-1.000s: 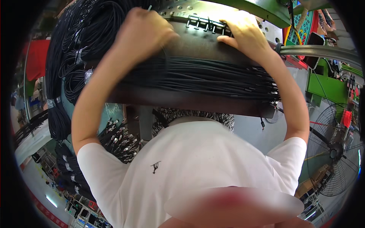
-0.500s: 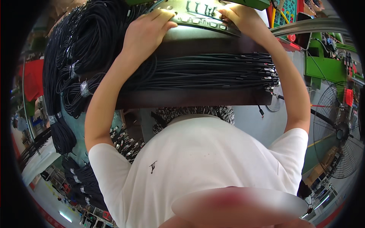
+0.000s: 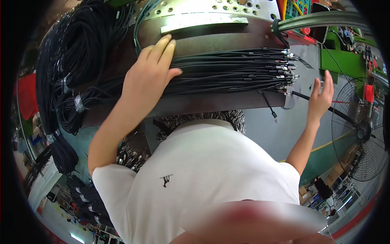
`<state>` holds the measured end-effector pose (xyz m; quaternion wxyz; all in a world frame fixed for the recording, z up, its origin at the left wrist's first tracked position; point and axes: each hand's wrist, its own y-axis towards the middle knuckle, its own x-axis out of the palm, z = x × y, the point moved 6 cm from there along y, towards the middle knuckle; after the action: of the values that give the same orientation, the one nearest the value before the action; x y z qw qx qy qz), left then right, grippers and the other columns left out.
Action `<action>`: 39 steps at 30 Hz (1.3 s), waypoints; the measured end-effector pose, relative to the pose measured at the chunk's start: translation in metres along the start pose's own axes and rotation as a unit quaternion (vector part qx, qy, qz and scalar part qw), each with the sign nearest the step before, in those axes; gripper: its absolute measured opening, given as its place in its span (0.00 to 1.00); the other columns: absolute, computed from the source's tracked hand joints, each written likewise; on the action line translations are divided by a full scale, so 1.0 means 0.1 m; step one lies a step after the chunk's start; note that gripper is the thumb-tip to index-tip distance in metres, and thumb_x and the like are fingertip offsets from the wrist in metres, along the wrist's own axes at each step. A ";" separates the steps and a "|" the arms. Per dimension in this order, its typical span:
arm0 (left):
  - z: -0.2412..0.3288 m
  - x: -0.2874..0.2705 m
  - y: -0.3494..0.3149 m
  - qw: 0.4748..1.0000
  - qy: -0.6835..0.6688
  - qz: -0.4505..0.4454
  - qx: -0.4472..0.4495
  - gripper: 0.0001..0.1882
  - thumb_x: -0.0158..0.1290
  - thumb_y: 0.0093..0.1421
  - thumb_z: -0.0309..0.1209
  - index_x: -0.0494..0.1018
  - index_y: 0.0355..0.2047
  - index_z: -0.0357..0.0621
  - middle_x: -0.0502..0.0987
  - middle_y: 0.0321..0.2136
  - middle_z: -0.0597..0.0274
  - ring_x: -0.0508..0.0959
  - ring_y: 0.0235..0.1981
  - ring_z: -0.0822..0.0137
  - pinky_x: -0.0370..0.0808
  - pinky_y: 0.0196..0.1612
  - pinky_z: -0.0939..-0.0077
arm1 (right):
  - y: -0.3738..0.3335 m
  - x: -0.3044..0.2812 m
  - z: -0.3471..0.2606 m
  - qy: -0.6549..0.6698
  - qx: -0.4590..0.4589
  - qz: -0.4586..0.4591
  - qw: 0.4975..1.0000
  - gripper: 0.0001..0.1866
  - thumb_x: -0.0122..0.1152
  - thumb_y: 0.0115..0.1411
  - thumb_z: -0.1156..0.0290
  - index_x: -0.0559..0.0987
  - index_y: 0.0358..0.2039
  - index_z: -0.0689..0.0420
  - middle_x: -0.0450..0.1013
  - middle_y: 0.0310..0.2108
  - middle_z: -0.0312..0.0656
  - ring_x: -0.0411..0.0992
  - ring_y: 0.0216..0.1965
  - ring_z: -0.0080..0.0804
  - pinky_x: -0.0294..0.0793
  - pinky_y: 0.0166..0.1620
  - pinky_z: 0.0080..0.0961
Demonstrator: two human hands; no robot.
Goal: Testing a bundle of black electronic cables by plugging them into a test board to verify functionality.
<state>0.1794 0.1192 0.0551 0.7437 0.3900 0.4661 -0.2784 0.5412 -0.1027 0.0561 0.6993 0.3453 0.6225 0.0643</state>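
Observation:
Black cables point(image 3: 219, 75) lie side by side across the dark bench, with metal-tipped connectors point(image 3: 286, 71) gathered at their right end. My left hand point(image 3: 150, 75) is over the left part of these cables, palm down, its fingers stretched out and the thumb apart. Whether it presses on them is hard to tell. Out to the right, past the connector ends, my right hand point(image 3: 320, 99) is raised with thumb and fingers apart, and I make out nothing held in it. Beyond the cables, a pale slotted bar point(image 3: 205, 26) lies in front of a perforated metal plate point(image 3: 187, 9).
Thick coils of black cable point(image 3: 85, 44) are heaped at the left, some tied with silvery wraps point(image 3: 79, 103). One loose cable end point(image 3: 274, 116) hangs off the bench's near edge. A curved metal rail point(image 3: 325, 19) and a standing fan point(image 3: 361, 132) are on the right.
Both hands have left the lit plate at the far side. My left hand has come back over the cables; my right has swung out to the right and opened. The view has shifted slightly.

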 end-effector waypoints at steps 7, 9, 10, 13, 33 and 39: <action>-0.12 -0.04 0.02 0.999 -0.002 -0.043 0.004 0.12 0.60 0.56 0.34 0.79 0.41 0.49 0.77 0.25 0.64 0.77 0.27 0.63 0.74 0.30 0.73 | -0.37 -0.09 -1.88 0.338 -0.249 -0.126 0.899 0.16 0.68 0.46 0.71 0.82 0.38 0.57 0.76 0.40 0.39 0.75 0.38 0.35 0.76 0.41 0.31; -0.13 -0.16 0.05 0.998 -0.045 -0.026 -0.021 0.11 0.60 0.56 0.33 0.79 0.40 0.47 0.78 0.26 0.63 0.77 0.27 0.63 0.74 0.30 0.75 | -0.45 0.01 -1.77 0.321 -0.245 -0.124 0.906 0.16 0.67 0.46 0.72 0.82 0.39 0.57 0.76 0.40 0.39 0.75 0.38 0.35 0.75 0.41 0.31; -0.17 -0.24 0.07 0.995 -0.091 -0.008 -0.050 0.11 0.61 0.56 0.32 0.80 0.39 0.46 0.79 0.26 0.62 0.77 0.27 0.63 0.73 0.30 0.77 | -0.48 0.05 -1.70 0.302 -0.246 -0.127 0.912 0.16 0.66 0.47 0.73 0.82 0.39 0.56 0.75 0.40 0.39 0.75 0.39 0.35 0.75 0.42 0.30; -0.36 -0.18 0.05 0.912 -0.350 -0.114 -0.183 0.10 0.61 0.56 0.26 0.78 0.39 0.37 0.78 0.25 0.59 0.75 0.27 0.74 0.70 0.32 0.80 | -0.46 0.01 -1.44 0.242 -0.244 -0.137 0.929 0.16 0.64 0.47 0.75 0.82 0.40 0.55 0.73 0.42 0.39 0.73 0.40 0.34 0.73 0.45 0.33; 1.32 0.59 0.53 0.656 -0.660 -0.311 -0.191 0.12 0.49 0.66 0.31 0.76 0.44 0.37 0.75 0.24 0.69 0.64 0.19 0.83 0.60 0.21 0.88 | 0.05 0.10 -1.07 0.728 0.232 -0.071 0.641 0.26 0.54 0.68 0.53 0.75 0.51 0.66 0.76 0.44 0.47 0.74 0.41 0.34 0.74 0.45 0.28; 0.94 0.61 -0.06 0.618 -0.714 -0.132 -0.301 0.13 0.49 0.69 0.35 0.75 0.45 0.38 0.75 0.25 0.68 0.63 0.19 0.83 0.59 0.22 0.87 | 0.22 0.44 -1.99 0.800 0.306 -0.220 0.467 0.20 0.47 0.71 0.59 0.78 0.43 0.65 0.79 0.39 0.49 0.77 0.35 0.31 0.76 0.36 0.22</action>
<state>0.2447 0.0346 0.0220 0.8733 -0.2428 -0.1082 -0.4083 0.3757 0.0166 0.0350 -0.2632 0.1866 0.9458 -0.0378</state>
